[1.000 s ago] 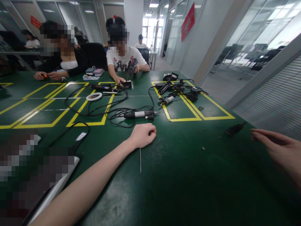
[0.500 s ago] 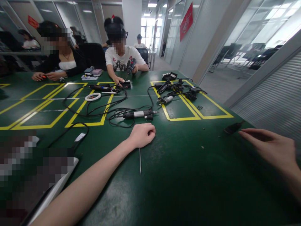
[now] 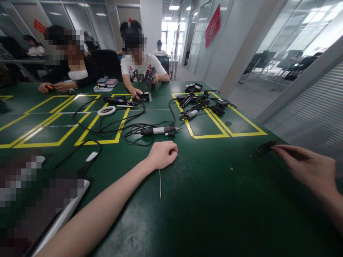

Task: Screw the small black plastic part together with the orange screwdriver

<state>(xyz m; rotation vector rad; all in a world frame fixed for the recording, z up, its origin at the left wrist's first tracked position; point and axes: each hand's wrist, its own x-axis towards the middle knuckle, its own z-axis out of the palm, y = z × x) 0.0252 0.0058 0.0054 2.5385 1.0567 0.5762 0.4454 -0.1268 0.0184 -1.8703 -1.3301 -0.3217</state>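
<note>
My left hand (image 3: 163,155) is closed in a fist resting on the green table. A thin metal rod (image 3: 160,184), like a screwdriver shaft, sticks out below it toward me; whatever part lies inside the fist is hidden. Just beyond that hand lies a black and silver pen-shaped power tool (image 3: 158,131) with a coiled cable. At the table's right edge, my right hand (image 3: 311,166) has its thumb and fingertips closed on a small flat black piece (image 3: 265,147), which is too dark to identify.
Black tools and cables (image 3: 198,101) lie within yellow tape outlines. A white ring (image 3: 106,110) and a small spring (image 3: 228,123) are on the table (image 3: 203,200). A white-edged device (image 3: 77,200) is at lower left. Across sits a co-worker (image 3: 142,67) holding a drill (image 3: 150,75); another person sits left.
My right fingertips have come onto the small black piece and closed on it. My left hand and the rod keep their place.
</note>
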